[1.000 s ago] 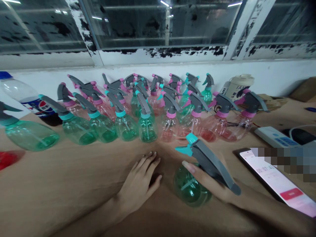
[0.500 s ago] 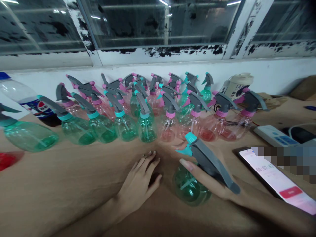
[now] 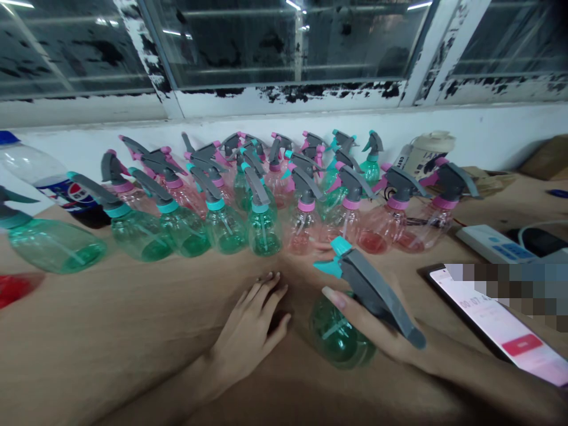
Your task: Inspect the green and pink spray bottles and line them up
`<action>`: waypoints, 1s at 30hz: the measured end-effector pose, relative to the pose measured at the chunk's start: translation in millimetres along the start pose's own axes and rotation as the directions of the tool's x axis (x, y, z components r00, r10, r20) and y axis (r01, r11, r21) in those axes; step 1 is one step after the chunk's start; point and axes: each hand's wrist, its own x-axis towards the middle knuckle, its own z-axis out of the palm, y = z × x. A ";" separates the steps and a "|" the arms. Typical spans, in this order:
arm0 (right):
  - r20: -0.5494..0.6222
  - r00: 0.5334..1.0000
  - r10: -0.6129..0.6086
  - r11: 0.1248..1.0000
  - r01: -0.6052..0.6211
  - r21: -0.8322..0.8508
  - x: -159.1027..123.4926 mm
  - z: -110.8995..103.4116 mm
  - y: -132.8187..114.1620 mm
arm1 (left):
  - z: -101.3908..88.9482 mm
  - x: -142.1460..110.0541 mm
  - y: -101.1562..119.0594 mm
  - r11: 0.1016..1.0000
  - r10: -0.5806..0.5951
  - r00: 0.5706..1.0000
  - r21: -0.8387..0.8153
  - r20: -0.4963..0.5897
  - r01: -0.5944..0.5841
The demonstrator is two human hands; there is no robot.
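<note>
Surface [image 3: 133,331]: light brown, wood-toned, extending across the view. Behind it stand a white wall [image 3: 488,133] and glazed windows [image 3: 248,47] whose pale frames show dark, flaked patches.

Spray bottles of transparent green or pink plastic with grey trigger heads stand in rows near the wall. Front row [image 3: 265,231]: 9 units, 5 green on the left and 4 pink on the right.

Clear plastic cola bottle with blue cap [image 3: 73,192]: left end, dark liquid inside, partly behind the green units. Black-edged smartphone with a lit pink-white screen [image 3: 497,325]: at right, lying flat, near a white power strip [image 3: 497,245].

Green transparent spray bottle with turquoise nozzle [image 3: 339,340]: in front of the pink units, nozzle toward the left. Whether its base touches the surface cannot be determined.

Right hand [image 3: 381,331]: closed around the upper part of this bottle, thumb across the near side below the nozzle.

Left hand [image 3: 248,331]: palm down on the surface, fingers loosely spread, just beside the held bottle.

Red item [image 3: 15,289]: left edge, cut off by the view; identity undetermined.
</note>
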 end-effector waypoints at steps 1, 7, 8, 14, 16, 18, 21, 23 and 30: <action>-0.008 1.000 0.006 1.000 -0.006 0.002 0.0 0.5 -0.3 | -0.1 -0.1 0.1 1.000 -0.001 1.000 0.001 0.002 0.001; -0.040 0.999 0.014 0.998 -0.012 0.064 -2.0 1.2 1.5 | -0.5 -1.0 -0.2 1.000 -0.001 1.000 -0.005 0.005 0.001; -0.035 0.999 0.021 0.997 -0.018 0.069 -3.1 1.5 2.8 | -0.3 -1.0 -0.4 1.000 0.000 1.000 -0.008 0.001 0.000; 0.010 0.996 0.087 0.992 -0.087 0.093 -6.1 2.3 5.6 | 1.0 -0.4 -0.8 1.000 0.006 1.000 0.002 0.001 -0.006; -0.004 0.997 0.072 0.990 -0.070 0.118 -4.7 0.8 3.5 | 0.6 -0.2 -0.3 1.000 0.004 1.000 0.007 0.004 -0.004; -0.009 0.998 0.066 0.988 -0.064 0.141 -3.2 -0.8 1.7 | -0.3 -0.1 0.2 1.000 -0.001 1.000 0.006 0.009 0.001; 0.049 0.992 0.120 0.981 -0.126 0.148 -1.8 -1.5 2.0 | -1.8 0.1 0.4 1.000 -0.011 1.000 -0.004 0.018 0.011; 0.076 0.986 0.148 0.976 -0.157 0.147 -1.6 -0.2 3.9 | -2.2 0.2 0.3 1.000 -0.009 1.000 -0.009 0.015 0.009; 0.052 0.993 0.104 0.985 -0.110 0.132 -0.2 -0.2 3.6 | -0.3 -0.5 -0.5 1.000 0.003 1.000 -0.006 0.004 -0.003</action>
